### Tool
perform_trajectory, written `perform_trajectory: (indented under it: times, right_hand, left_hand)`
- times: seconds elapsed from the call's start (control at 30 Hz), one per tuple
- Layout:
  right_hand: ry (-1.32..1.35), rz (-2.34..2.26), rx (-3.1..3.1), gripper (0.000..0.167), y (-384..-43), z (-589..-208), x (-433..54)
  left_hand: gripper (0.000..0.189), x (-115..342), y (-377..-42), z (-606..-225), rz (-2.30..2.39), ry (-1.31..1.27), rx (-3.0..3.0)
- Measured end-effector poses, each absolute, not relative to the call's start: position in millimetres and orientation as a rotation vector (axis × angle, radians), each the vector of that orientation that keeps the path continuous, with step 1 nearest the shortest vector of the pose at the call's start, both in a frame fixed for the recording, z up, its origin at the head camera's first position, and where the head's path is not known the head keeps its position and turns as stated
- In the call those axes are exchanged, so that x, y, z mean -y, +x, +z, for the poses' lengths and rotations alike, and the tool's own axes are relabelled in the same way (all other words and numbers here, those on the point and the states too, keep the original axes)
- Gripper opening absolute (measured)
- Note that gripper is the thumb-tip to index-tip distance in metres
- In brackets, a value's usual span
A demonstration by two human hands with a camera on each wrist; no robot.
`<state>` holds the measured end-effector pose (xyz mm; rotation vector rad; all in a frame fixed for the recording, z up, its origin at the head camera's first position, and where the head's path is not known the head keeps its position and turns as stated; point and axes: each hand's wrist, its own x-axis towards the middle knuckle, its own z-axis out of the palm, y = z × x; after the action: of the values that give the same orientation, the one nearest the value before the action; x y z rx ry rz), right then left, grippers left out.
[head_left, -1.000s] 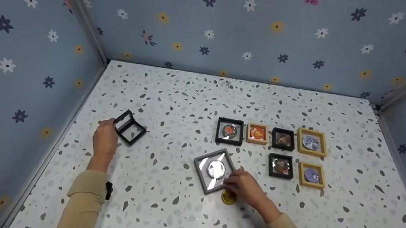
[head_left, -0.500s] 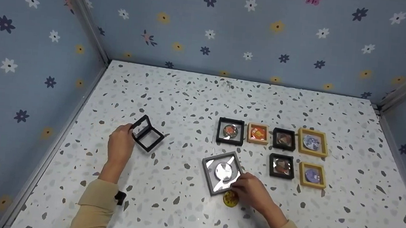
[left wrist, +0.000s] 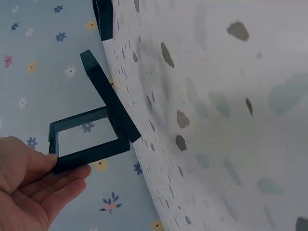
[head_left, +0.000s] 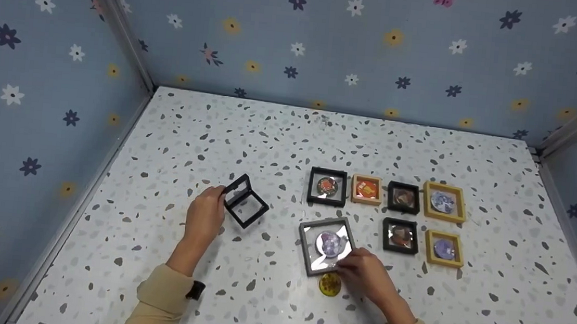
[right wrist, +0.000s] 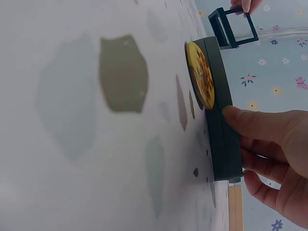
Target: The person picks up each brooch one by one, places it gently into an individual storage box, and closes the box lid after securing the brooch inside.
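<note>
My left hand [head_left: 205, 216] pinches one edge of a small black hinged display frame [head_left: 256, 217], its two halves spread apart. In the left wrist view, thumb and fingers hold the rim of this black frame [left wrist: 91, 156], and its clear window has nothing in it. My right hand [head_left: 369, 279] grips the lower right side of a larger grey display frame [head_left: 305, 250], closed, with a round silvery-purple coin [head_left: 330, 244] behind its clear film. Just below the grey frame, near the right fingers, lies a yellow coin [head_left: 330, 284]; the right wrist view shows this coin [right wrist: 201, 74] beside the frame's edge.
To the right, several small closed display frames stand in two rows, each with a round coin inside: a black one [head_left: 329, 171], an orange-tan one [head_left: 353, 188], and yellow ones [head_left: 446, 187] among them. Flower-patterned walls [head_left: 330, 45] border the speckled table [head_left: 249, 137].
My left hand has carried the black hinged frame rightward, nearer the grey one. The grey frame has shifted slightly right and turned straighter under my right hand. The other frames stay put.
</note>
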<state>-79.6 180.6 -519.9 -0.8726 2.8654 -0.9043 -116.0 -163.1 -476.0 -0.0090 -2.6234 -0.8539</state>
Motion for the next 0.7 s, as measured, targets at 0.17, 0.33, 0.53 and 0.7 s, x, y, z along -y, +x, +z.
perform_trajectory:
  times: [0.17,0.33,0.53,0.7]
  right_hand:
    - [-0.801,-0.907,-2.874,0.011,-79,-520,-185]
    - [-0.740,-0.908,-2.900,0.012,-78,-521,-189]
    - [-0.670,-0.922,-2.932,0.012,-77,-521,-193]
    - [-0.656,-0.947,-2.959,0.011,-78,-520,-197]
  left_hand:
    - [0.017,148,-112,-477,-0.850,-0.050,2.626]
    - [0.018,137,-106,-479,-0.866,-0.094,2.634]
    - [0.015,126,-100,-483,-0.863,-0.144,2.648]
    - [0.016,118,-96,-482,-0.811,-0.171,2.683]
